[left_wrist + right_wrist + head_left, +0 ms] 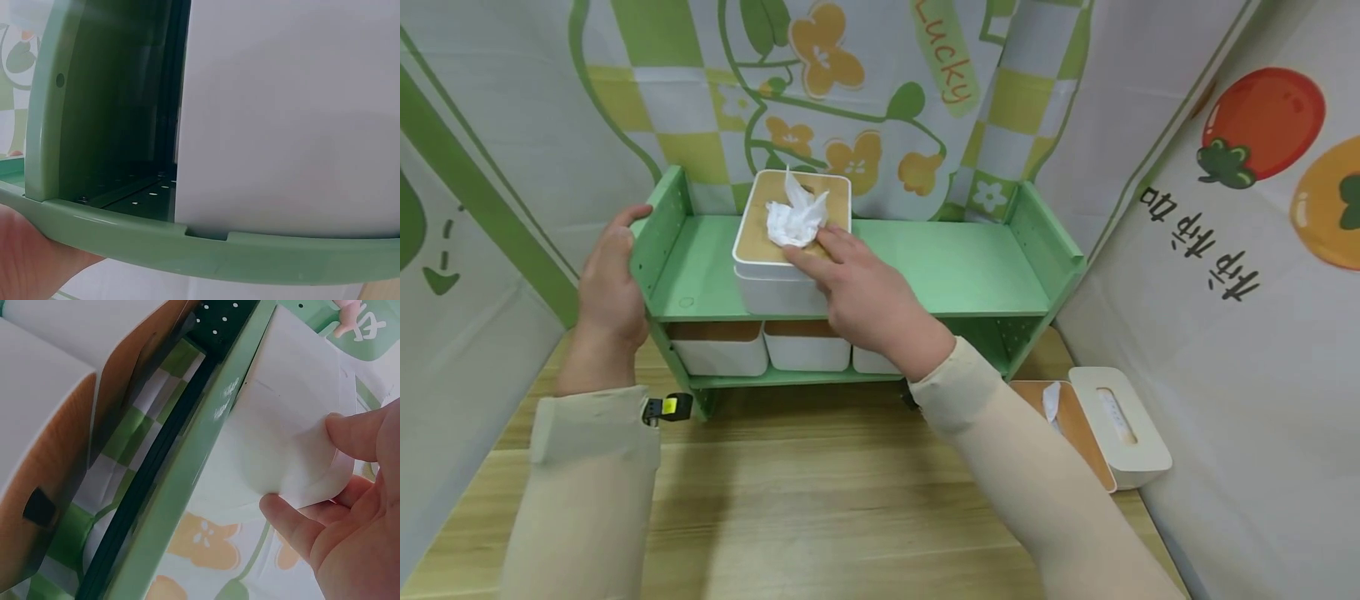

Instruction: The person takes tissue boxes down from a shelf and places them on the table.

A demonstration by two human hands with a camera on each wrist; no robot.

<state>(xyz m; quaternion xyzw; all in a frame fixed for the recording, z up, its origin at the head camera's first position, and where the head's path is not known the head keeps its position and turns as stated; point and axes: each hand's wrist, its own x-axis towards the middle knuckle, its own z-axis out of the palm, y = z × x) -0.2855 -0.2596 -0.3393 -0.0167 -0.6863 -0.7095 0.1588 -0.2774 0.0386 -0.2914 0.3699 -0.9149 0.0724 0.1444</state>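
A white tissue box (782,287) with a wood-coloured lid and a tuft of white tissue (797,215) stands on the top board of a green shelf (947,267), left of its middle. My right hand (872,292) holds this box at its near right side, with fingers over the lid edge. In the right wrist view, fingertips (275,503) press on the box's white wall (269,437). The left hand (613,287) grips the shelf's left side panel (662,229). From the left wrist, only part of that hand shows beside the green panel edge (144,240).
Below, white boxes with wood-coloured lids (718,350) line the lower board, several in part hidden. Two more tissue boxes lie on the wooden table at right, one white-topped (1138,454), one with a brown lid (1078,437). Printed cloth walls (1217,233) enclose the table.
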